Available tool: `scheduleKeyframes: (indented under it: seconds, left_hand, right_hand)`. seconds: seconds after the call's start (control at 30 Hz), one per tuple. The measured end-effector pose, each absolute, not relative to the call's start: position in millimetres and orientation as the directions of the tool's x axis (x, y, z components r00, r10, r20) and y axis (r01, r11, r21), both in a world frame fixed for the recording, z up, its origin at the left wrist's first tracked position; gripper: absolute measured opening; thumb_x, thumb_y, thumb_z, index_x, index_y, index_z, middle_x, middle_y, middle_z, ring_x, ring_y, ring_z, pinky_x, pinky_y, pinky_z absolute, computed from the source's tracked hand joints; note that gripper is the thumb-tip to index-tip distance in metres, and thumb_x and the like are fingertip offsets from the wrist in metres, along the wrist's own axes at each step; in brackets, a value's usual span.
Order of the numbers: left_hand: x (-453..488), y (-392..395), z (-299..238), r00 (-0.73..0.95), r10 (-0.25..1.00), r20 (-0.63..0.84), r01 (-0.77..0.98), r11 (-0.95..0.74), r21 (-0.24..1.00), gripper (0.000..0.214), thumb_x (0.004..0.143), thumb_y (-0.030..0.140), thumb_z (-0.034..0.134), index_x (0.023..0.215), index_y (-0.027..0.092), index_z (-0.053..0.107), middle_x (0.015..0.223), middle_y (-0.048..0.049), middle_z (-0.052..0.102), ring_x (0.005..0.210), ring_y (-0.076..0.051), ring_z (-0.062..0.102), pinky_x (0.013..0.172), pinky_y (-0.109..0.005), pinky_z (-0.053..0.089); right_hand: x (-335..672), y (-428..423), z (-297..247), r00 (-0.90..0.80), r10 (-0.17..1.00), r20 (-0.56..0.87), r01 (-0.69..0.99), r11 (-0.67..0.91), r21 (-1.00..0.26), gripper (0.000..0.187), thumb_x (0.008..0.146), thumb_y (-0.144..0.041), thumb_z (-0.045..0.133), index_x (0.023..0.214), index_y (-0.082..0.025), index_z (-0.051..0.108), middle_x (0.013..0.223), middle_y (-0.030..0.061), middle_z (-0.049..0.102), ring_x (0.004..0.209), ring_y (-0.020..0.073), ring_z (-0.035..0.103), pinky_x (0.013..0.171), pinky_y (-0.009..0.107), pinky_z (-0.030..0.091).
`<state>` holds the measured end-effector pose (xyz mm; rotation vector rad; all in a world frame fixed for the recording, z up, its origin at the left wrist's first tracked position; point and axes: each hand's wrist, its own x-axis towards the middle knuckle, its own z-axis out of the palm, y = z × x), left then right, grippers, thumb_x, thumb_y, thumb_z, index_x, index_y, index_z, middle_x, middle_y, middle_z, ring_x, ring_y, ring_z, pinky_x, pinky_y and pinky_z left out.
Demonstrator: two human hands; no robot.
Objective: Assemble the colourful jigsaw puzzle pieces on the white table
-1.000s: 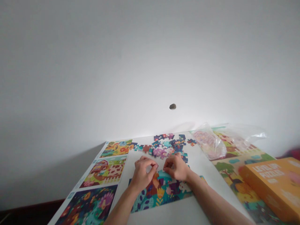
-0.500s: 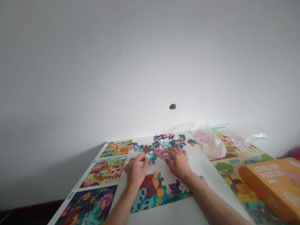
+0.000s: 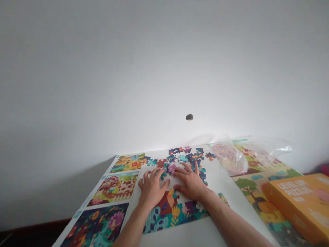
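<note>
My left hand [image 3: 152, 188] rests palm down over the white table, fingers spread. Its fingertips touch or hover beside a small teal puzzle piece [image 3: 163, 176]. To its right, my right hand [image 3: 191, 182] lies with fingers apart, index fingertip at the edge of a purple flower puzzle piece [image 3: 171, 167]. Below both hands is a joined puzzle section [image 3: 164, 214] with teal plants, a yellow flower and an orange animal; my right wrist covers part of its right side. Several loose pieces [image 3: 183, 158] lie scattered beyond my fingers.
Picture sheets [image 3: 117, 188] line the table's left side. On the right are a clear plastic bag [image 3: 230, 157], a printed picture sheet [image 3: 250, 187] and an orange puzzle box [image 3: 299, 202]. A white wall [image 3: 164, 75] with a hole stands behind the table.
My left hand has let go of the teal piece and spread its fingers. The purple flower piece has shifted slightly left. My right hand has moved a little left and nearer to me.
</note>
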<state>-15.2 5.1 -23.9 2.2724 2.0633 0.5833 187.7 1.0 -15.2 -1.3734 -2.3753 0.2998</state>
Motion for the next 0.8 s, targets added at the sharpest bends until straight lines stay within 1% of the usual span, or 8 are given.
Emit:
scheduleKeyframes:
  seconds: [0.07,0.1,0.23,0.3,0.43,0.57,0.67,0.8]
  left_hand:
    - [-15.7,5.4,-24.7,0.046,0.956,0.288,0.956,-0.126,0.266,0.034,0.085,0.039,0.054,0.117,0.033,0.064,0.134,-0.0028,0.056,0.122,-0.031,0.043,0.098,-0.051,0.035]
    - [-15.8,5.5,-25.3,0.049,0.953,0.300,0.955,-0.133,0.264,0.035,0.085,0.038,0.054,0.118,0.033,0.063,0.137,-0.0030,0.055,0.123,-0.031,0.043,0.098,-0.050,0.035]
    - [-14.3,4.2,-25.8,0.133,0.951,0.280,0.956,-0.197,0.216,0.050,0.086,0.033,0.050,0.136,0.035,0.049,0.148,-0.0022,0.045,0.134,-0.034,0.031,0.103,-0.057,0.027]
    - [-13.1,3.5,-24.0,0.142,0.954,0.264,0.960,-0.197,0.197,0.050,0.086,0.034,0.051,0.136,0.035,0.050,0.144,-0.0029,0.048,0.132,-0.035,0.033,0.103,-0.058,0.026]
    - [-12.2,3.9,-19.3,0.043,0.955,0.292,0.974,-0.105,0.199,0.042,0.084,0.039,0.054,0.125,0.032,0.060,0.131,-0.0061,0.056,0.117,-0.032,0.045,0.099,-0.053,0.032]
    - [-13.1,5.0,-18.1,-0.055,0.948,0.313,0.976,-0.015,0.218,0.037,0.084,0.038,0.055,0.119,0.030,0.065,0.126,-0.0081,0.058,0.115,-0.032,0.046,0.096,-0.050,0.036]
    - [-13.9,5.2,-19.7,-0.051,0.947,0.319,0.972,-0.026,0.232,0.040,0.084,0.035,0.054,0.123,0.029,0.063,0.134,-0.0074,0.055,0.122,-0.034,0.042,0.098,-0.052,0.035]
    - [-15.1,5.6,-23.4,0.024,0.952,0.306,0.957,-0.110,0.267,0.043,0.086,0.027,0.050,0.127,0.033,0.059,0.139,-0.0019,0.054,0.128,-0.032,0.038,0.102,-0.053,0.032]
  right_hand:
    - [187.1,1.0,-13.9,-0.427,0.872,0.240,0.798,0.488,-0.353,0.041,0.090,-0.049,0.052,0.128,-0.034,0.057,0.137,0.0013,0.055,0.140,0.0322,0.024,0.110,0.064,-0.014]
    - [186.8,1.0,-13.4,-0.422,0.873,0.247,0.800,0.486,-0.351,0.040,0.091,-0.048,0.052,0.128,-0.035,0.056,0.137,0.0011,0.055,0.140,0.0313,0.024,0.110,0.064,-0.014]
    - [185.8,0.3,-12.8,-0.495,0.843,0.211,0.754,0.537,-0.378,0.051,0.091,-0.056,0.049,0.138,-0.037,0.046,0.149,0.0011,0.042,0.143,0.0348,0.017,0.105,0.072,-0.014]
    - [185.4,-0.3,-12.8,-0.515,0.832,0.208,0.740,0.554,-0.381,0.050,0.090,-0.057,0.049,0.136,-0.037,0.049,0.145,0.0011,0.047,0.142,0.0356,0.017,0.104,0.071,-0.015]
    - [185.3,-0.8,-12.1,-0.436,0.857,0.273,0.783,0.511,-0.354,0.034,0.088,-0.045,0.058,0.121,-0.035,0.061,0.128,0.0001,0.061,0.136,0.0321,0.028,0.108,0.064,-0.017]
    - [186.2,-2.0,-10.0,-0.377,0.875,0.303,0.813,0.469,-0.344,0.029,0.086,-0.037,0.061,0.115,-0.034,0.064,0.122,0.0002,0.063,0.128,0.0278,0.038,0.112,0.061,-0.012]
    - [185.9,-4.1,-8.6,-0.350,0.886,0.304,0.832,0.443,-0.333,0.036,0.086,-0.039,0.060,0.122,-0.035,0.061,0.130,0.0014,0.058,0.131,0.0290,0.035,0.112,0.061,-0.009]
    - [184.0,-4.8,-8.4,-0.423,0.875,0.236,0.816,0.481,-0.319,0.040,0.090,-0.043,0.053,0.130,-0.037,0.055,0.136,0.0008,0.056,0.138,0.0309,0.027,0.110,0.064,-0.010]
